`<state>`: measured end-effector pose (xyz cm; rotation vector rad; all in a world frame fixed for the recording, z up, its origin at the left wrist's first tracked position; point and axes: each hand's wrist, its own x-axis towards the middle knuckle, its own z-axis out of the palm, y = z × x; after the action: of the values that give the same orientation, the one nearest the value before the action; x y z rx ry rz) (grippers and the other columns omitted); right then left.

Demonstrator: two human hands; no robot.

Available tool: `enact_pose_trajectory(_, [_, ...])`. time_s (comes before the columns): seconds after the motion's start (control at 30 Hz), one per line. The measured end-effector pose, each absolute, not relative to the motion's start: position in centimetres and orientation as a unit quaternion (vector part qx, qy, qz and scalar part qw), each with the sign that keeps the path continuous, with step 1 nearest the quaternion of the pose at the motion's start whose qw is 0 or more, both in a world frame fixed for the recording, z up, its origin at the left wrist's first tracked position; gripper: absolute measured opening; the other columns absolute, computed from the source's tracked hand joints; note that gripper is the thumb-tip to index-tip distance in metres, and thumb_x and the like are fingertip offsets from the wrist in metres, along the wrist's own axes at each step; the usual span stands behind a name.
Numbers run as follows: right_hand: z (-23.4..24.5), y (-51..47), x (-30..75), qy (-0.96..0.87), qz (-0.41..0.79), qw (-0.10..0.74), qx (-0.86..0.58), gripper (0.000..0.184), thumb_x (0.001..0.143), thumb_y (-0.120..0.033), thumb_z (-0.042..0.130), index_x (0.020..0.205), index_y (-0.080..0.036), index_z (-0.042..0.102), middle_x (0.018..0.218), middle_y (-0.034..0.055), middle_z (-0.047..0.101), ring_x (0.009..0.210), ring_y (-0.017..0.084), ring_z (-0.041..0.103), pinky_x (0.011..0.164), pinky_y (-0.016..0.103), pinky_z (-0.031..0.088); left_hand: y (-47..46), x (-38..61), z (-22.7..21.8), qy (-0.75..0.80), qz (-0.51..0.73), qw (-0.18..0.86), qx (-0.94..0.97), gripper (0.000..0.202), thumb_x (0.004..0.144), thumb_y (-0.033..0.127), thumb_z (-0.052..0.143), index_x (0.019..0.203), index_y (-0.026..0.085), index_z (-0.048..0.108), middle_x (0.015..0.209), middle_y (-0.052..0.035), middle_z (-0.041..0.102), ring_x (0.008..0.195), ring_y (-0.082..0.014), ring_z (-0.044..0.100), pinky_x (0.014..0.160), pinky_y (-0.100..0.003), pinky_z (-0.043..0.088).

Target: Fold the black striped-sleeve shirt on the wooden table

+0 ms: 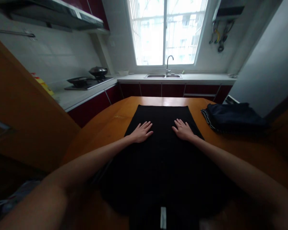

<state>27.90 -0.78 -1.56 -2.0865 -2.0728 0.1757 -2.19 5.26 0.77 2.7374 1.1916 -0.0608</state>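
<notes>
Both palms down: left hand [141, 132] and right hand [183, 130] lie flat, fingers spread, gripping nothing, on the black cloth [162, 159] stretched across the wooden table [242, 150]

Plain black cloth [163, 150] on an orange-brown wooden table [230, 150], dark navy folded garment [232, 118] with white-striped edge, dark red cabinet doors [158, 90], white countertop [206, 77], white wall tiles [55, 54], black wok [98, 71], yellow packet [44, 85]
</notes>
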Motion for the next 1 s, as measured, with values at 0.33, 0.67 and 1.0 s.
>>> enact_pose_trajectory(0.33, [0.2, -8.8, 22.5, -0.746, 0.049, 0.126, -0.652, 0.057, 0.104, -0.037, 0.028, 0.156, -0.016, 0.039, 0.166, 0.0130, 0.029, 0.156, 0.029, 0.019, 0.122, 0.061, 0.016, -3.6, -1.7, 2.5, 0.354, -0.038, 0.042, 0.934, 0.063, 0.106, 0.047, 0.026, 0.162, 0.017, 0.024, 0.168, -0.0150, 0.020, 0.157, -0.0304, 0.012, 0.123, -0.060, 0.010])
enact_pose_trajectory(0.67, [-0.5, -15.7, 21.2, -0.747, 0.100, 0.080, -0.652, 0.071, 0.103, -0.055, 0.026, 0.162, -0.016, 0.028, 0.169, 0.0108, 0.015, 0.157, 0.026, 0.009, 0.124, 0.056, 0.009, -7.5, -3.4, 1.2, 0.389, -0.029, 0.071, 0.918, 0.066, 0.106, 0.057, 0.023, 0.164, 0.027, 0.018, 0.170, -0.0055, 0.009, 0.157, -0.0327, 0.005, 0.121, -0.066, 0.010])
enact_pose_trajectory(1.0, [0.3, -18.2, 21.3, -0.710, 0.096, 0.051, -0.695, 0.072, 0.103, -0.055, 0.028, 0.162, -0.015, 0.025, 0.170, 0.0167, 0.010, 0.157, 0.032, 0.005, 0.122, 0.062, 0.008, -11.2, -3.3, 1.5, 0.438, 0.029, 0.004, 0.898, 0.053, 0.107, 0.035, 0.029, 0.156, 0.019, 0.040, 0.165, -0.0127, 0.032, 0.154, -0.0342, 0.023, 0.122, -0.064, 0.015])
